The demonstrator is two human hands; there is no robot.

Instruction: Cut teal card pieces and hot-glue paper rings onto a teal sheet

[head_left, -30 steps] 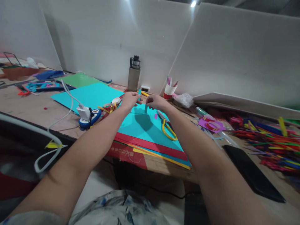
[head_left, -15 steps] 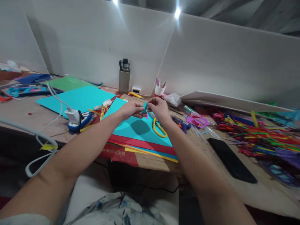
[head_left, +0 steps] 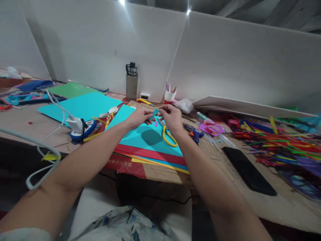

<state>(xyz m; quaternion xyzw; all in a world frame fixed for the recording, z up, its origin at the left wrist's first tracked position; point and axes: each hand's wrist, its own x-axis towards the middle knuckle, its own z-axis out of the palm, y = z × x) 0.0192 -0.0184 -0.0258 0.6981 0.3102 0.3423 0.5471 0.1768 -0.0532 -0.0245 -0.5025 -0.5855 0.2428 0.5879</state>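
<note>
Teal strip (head_left: pixel 155 113) above blue sheet (head_left: pixel 135 135).
Left hand (head_left: pixel 141 117) fingers pinch strip; right hand (head_left: pixel 173 115) fingers narrow at its end, grip unclear; scissors (head_left: pixel 164 134) on blue sheet.

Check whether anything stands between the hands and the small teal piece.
Nothing visible does. The left hand holds the small teal piece; the right hand is close beside it, contact unclear. The scissors lie on the turquoise sheet, not between.
</note>
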